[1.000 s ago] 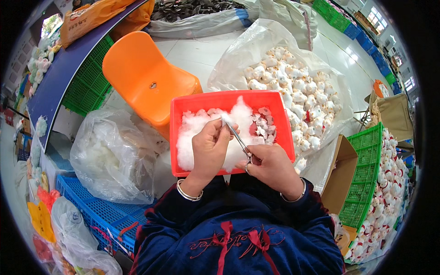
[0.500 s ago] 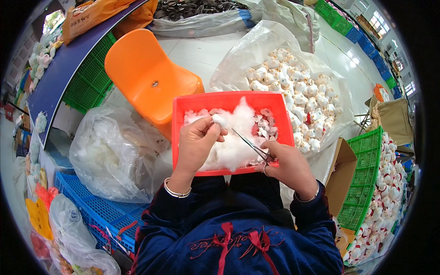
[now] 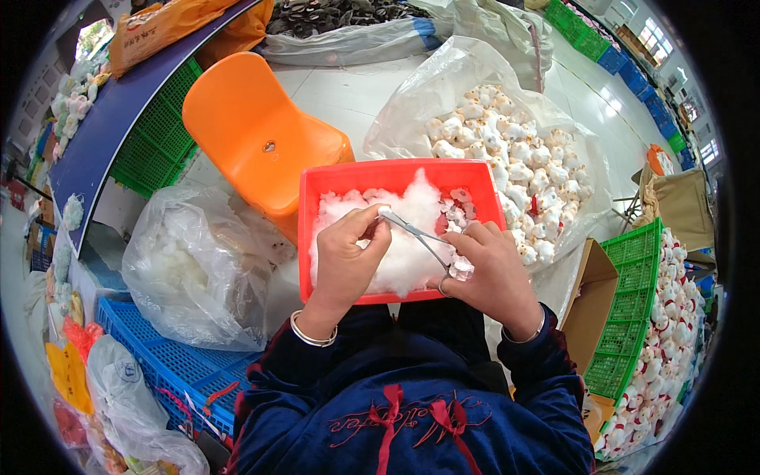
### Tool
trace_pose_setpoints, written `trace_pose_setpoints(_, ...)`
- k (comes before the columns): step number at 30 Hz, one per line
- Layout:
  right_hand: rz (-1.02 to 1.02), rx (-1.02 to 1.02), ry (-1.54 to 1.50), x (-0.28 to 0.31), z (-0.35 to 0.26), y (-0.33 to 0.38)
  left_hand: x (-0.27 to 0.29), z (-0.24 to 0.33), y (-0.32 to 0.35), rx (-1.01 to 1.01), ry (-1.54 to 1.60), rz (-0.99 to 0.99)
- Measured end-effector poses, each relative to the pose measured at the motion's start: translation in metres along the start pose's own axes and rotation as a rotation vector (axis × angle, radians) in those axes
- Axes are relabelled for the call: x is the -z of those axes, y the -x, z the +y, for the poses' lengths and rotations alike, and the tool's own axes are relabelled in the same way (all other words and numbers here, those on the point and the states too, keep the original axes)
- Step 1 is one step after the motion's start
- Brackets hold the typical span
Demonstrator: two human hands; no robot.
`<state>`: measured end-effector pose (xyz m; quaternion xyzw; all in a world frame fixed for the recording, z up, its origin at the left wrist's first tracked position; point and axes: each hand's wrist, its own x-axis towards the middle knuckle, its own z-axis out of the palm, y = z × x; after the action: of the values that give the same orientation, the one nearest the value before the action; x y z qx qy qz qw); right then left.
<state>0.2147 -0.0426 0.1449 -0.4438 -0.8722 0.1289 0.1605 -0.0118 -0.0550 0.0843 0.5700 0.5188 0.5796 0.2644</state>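
Observation:
My left hand (image 3: pixel 348 253) is closed in a pinch over the stuffing, around a small white piece (image 3: pixel 384 211) mostly hidden by the fingers. In my right hand (image 3: pixel 497 277) are silver scissor-handled forceps (image 3: pixel 417 232), their tips touching that piece at my left fingertips. A small whitish, translucent piece (image 3: pixel 461 270) shows against my right fingers by the handles; whether it is gripped, I cannot tell. Beneath both hands a red plastic tray (image 3: pixel 310 186) rests by my lap. It holds fluffy white stuffing (image 3: pixel 416 202) and, at its right, several small pale pieces (image 3: pixel 457 210).
An orange chair (image 3: pixel 253 142) stands beyond the tray to the left. To the right lies a clear bag of small white plush pieces (image 3: pixel 518 162). A clear bag of stuffing (image 3: pixel 190 269) sits at left above a blue crate (image 3: pixel 150 340). Green crates (image 3: pixel 629 309) stand at right.
The forceps have moved left and up, so their tips now meet the piece in my left fingers. My right hand has shifted slightly, and a translucent piece now shows by it.

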Motion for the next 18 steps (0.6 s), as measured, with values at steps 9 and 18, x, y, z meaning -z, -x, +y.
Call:
trace_pose_setpoints(9, 0.169, 0.014, -0.015, -0.0073, -0.0013, 0.0025, -0.0018, -0.0007, 0.0013, 0.054, 0.030, 0.019)
trace_pose_setpoints(18, -0.070, -0.086, -0.084, -0.0001, -0.0092, 0.0064, -0.0043, 0.0002, 0.0026, 0.046, 0.003, 0.025)
